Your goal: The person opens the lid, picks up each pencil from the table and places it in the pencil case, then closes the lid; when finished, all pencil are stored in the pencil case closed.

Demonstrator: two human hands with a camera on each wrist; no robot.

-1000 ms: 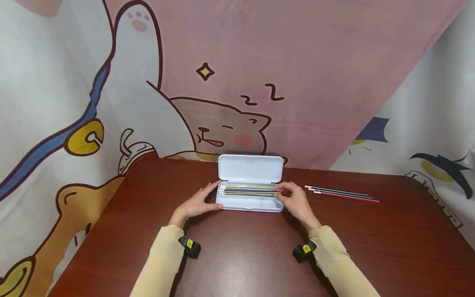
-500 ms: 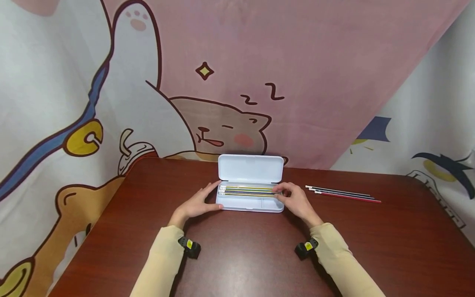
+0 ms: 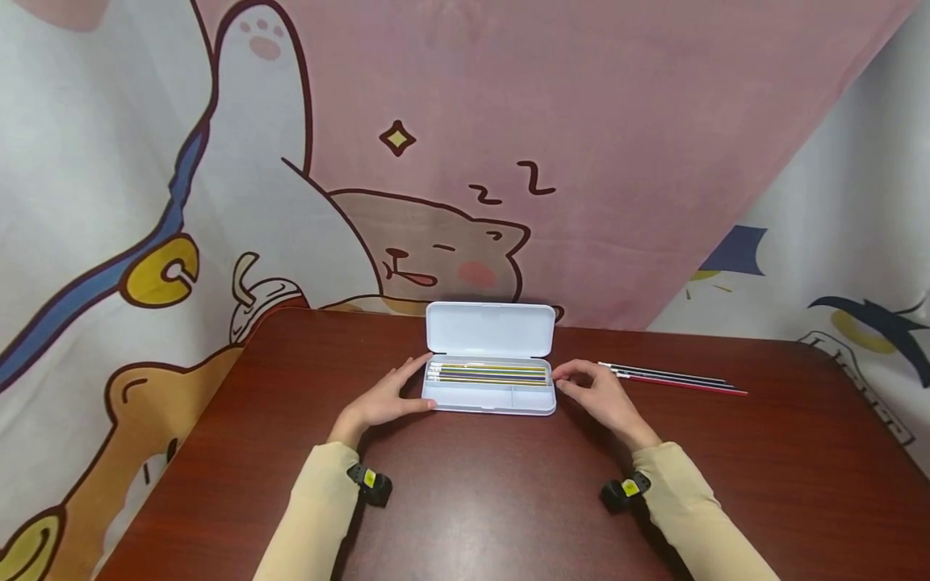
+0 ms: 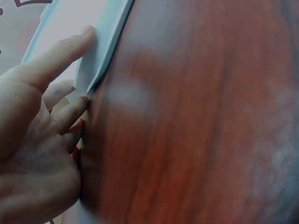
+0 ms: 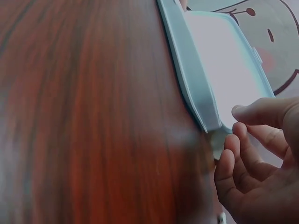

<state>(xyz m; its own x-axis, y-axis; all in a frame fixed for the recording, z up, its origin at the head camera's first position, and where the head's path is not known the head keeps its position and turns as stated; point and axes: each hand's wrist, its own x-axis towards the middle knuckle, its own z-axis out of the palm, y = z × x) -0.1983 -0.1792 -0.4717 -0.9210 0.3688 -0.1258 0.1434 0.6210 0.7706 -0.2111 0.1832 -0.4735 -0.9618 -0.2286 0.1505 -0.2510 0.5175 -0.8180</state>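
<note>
A white pencil case (image 3: 468, 396) stands on the table with its lid (image 3: 490, 329) raised. Several striped pencils (image 3: 490, 374) lie side by side in its rear compartment, their white eraser ends to the left. My left hand (image 3: 381, 401) rests against the case's left end, fingers fairly straight, the thumb over the front corner in the left wrist view. Just off the right end is my right hand (image 3: 605, 401), fingers loosely bent and nothing between them. Whether its fingertips touch the case I cannot tell. Three loose pencils (image 3: 672, 376), one of them red, lie beyond that hand.
The brown wooden table (image 3: 465, 500) has its back edge against a hanging cloth (image 3: 617, 161) printed with cartoon animals. The raised lid stands close to that cloth. Both wrists carry a small black camera, such as the right wrist camera (image 3: 625, 492).
My right hand has let go of a pencil inside the case and moved right, out past the case's end. The pencils now lie flat in the compartment. My left hand stays in place.
</note>
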